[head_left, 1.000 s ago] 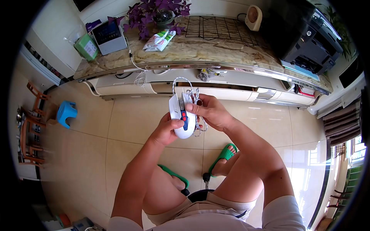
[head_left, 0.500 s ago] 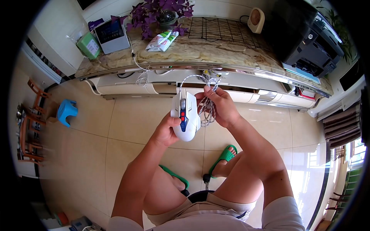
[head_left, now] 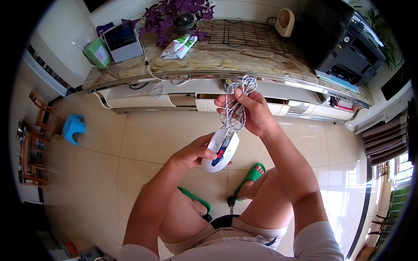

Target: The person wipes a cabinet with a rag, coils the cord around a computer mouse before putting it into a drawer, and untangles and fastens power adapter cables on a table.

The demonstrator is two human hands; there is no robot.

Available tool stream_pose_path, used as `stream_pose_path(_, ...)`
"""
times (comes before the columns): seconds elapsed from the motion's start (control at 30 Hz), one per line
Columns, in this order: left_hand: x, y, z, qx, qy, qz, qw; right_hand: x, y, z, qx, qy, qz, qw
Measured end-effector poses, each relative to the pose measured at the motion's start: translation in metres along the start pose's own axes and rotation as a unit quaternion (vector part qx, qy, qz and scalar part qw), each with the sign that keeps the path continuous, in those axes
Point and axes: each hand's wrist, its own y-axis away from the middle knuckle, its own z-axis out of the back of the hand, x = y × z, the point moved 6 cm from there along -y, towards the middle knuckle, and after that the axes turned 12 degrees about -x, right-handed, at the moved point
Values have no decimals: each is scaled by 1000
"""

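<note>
Inspecting from my remote post, I record the left hand (head_left: 196,152) nearest, thumb on top and fingers curled around the white mouse (head_left: 221,151), held above the tiled floor (head_left: 148,139). Farther and to the right, the right hand (head_left: 256,111) grips the looped, braided cable (head_left: 235,116) between thumb and fingers. I judge that a slack right thumb could let loops spill and tangle; a loose left hold could drop the mouse. Beyond stands the white cabinet (head_left: 137,102); I cannot tell the loops' clearance from it.
</note>
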Motion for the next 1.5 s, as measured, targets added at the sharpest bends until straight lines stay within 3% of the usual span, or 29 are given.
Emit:
stream_pose_path(0.1,4,-2,-2,-12,-13,4,1000,1,0,4,-10,-4,-11,1000)
stream_pose_path(0.17,2,-9,8,-73,-12,-67,995,-1,-3,3,-6,35,26,999)
stream_pose_path(0.27,-10,-7,9,-75,-94,-118,986,-7,-2,-1,-47,114,79,989)
stream_pose_path(0.4,-6,-15,15,-123,-124,-122,977,-23,-2,-7,-60,192,93,975)
stream_pose_path(0.47,-16,-13,18,-236,-330,-251,879,-33,-4,-7,-60,215,86,971)
stream_pose_path(0.57,-29,-9,9,-299,-368,-291,831,-47,-4,-12,-74,192,65,976)
stream_pose_path(0.63,-35,-7,8,-304,-399,-258,826,-49,-5,-14,-65,198,60,976)
stream_pose_path(0.7,-40,-3,14,-368,-466,-194,781,-54,-7,-18,-40,119,49,991)
stream_pose_path(0.8,-45,-2,8,-345,-476,-270,762,-56,-6,-15,-4,100,-36,994)
stream_pose_path(0.9,-40,-3,13,-324,-500,-280,753,-59,-5,-19,-11,122,-24,992)
stream_pose_path(1.03,-41,-3,20,-329,-485,-277,761,-66,-4,-22,23,101,-69,992)
stream_pose_path(1.13,-44,0,22,-329,-484,-222,780,-66,-11,-16,7,74,-71,995)
stream_pose_path(1.3,-45,0,43,-322,-426,-220,817,-64,-8,-7,75,168,-73,980)
stream_pose_path(1.5,-44,1,48,-284,-342,-187,876,-61,-10,5,35,261,-23,964)
